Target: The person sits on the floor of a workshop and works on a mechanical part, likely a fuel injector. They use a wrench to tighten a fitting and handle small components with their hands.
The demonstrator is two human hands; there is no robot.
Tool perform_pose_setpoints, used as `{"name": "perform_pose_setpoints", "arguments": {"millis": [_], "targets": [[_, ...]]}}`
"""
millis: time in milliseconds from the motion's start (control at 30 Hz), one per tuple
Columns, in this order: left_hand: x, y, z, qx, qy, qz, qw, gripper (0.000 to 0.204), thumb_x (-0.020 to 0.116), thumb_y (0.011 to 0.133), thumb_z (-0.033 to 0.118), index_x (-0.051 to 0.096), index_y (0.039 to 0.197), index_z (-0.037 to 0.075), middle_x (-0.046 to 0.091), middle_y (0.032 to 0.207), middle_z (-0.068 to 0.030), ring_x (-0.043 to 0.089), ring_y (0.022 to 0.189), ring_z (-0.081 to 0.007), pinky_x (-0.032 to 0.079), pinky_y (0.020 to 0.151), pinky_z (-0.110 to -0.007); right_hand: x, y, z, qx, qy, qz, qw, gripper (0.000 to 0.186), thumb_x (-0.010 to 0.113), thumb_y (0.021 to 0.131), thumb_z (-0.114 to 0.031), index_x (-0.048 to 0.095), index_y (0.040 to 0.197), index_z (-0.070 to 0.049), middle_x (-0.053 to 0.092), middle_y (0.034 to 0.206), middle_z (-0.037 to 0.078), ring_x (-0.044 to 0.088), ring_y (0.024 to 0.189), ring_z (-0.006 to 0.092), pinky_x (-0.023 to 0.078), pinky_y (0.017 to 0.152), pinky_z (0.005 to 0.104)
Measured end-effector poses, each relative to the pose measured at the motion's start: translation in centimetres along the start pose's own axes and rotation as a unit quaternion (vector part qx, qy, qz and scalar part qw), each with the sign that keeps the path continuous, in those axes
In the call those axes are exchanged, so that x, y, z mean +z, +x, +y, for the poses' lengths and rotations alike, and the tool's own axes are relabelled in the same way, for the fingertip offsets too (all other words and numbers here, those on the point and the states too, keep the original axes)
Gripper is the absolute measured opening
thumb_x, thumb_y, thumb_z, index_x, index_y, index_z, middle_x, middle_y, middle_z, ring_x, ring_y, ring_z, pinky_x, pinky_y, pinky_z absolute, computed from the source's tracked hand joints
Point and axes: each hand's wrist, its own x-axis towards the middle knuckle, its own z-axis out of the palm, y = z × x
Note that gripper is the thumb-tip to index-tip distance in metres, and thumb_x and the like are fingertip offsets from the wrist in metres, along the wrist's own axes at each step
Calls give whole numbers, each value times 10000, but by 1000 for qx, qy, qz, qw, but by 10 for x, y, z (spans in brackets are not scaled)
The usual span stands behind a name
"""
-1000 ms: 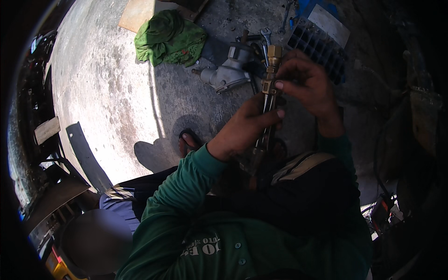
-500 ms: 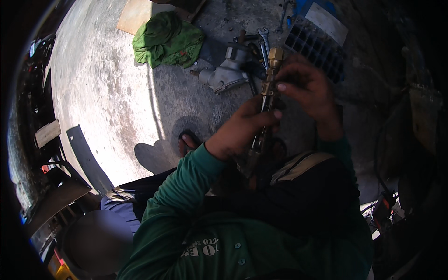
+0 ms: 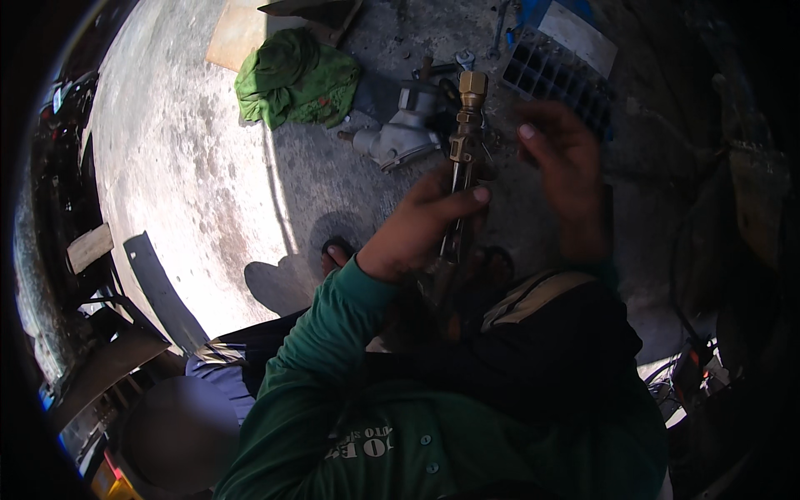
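Head view: a left hand (image 3: 421,221) grips a brass-tipped metal tool (image 3: 461,169), with a right hand (image 3: 568,158) just beside it.
The tool runs lengthwise through the left hand's closed grasp, its brass end beyond the hand. The right hand is loosely curled, clear of the tool. Just beyond the left hand lies a grey metal housing (image 3: 404,140); farther left, a green cloth (image 3: 296,82); beyond the right hand, a compartment tray (image 3: 560,74).

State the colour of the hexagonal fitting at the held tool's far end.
Brassy gold; the hexagonal fitting shows in the head view.
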Motion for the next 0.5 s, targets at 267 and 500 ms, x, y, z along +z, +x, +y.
{"name": "perform_pose_setpoints", "arguments": {"millis": [267, 500], "targets": [[-15, 10, -21, 139, 646, 138, 738, 498, 664, 929, 151, 445, 1346, -11, 649, 1052, -316, 656, 935, -494, 523, 739, -542, 1, -19, 76, 247, 458, 8, 854, 405, 494, 1055, -314, 592, 1294, -2, 675, 1231, 164, 654, 1132, 303, 496, 1012, 469], [-41, 11, 5, 21, 313, 62, 948, 347, 640, 999, 245, 561, 1237, 6, 613, 843, 7, 583, 711, -100, 465, 638, -245, 14, -17, 74, 262, 497, -54, 825, 443, 441, 1068, -304, 561, 1299, 55, 623, 1313, 247, 596, 1248, 360, 439, 1120, 501]]}}
